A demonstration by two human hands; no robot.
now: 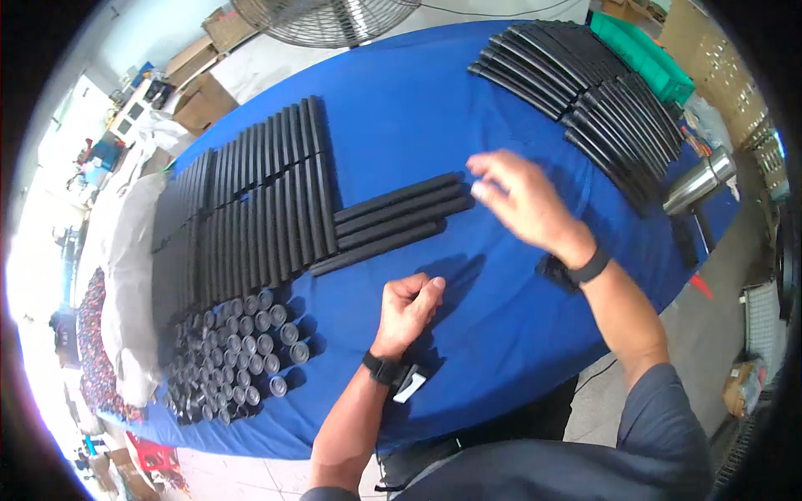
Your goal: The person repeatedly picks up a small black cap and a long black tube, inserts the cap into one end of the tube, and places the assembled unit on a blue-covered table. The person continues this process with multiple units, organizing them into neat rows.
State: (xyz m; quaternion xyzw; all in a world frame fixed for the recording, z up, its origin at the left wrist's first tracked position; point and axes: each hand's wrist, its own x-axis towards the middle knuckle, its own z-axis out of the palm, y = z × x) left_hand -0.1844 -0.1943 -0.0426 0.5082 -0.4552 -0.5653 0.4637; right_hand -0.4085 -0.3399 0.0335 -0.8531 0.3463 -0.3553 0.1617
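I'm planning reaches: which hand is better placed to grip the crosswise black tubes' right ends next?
Probably the right hand: it's open, close to the right ends of the black tubes; the left hand is curled and farther away.

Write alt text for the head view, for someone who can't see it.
A person's left hand, curled, and open right hand above a blue cloth, near a few loose black tubes. Rows of black tubes and round black pieces lie left; dark rods and a green bin sit far right.
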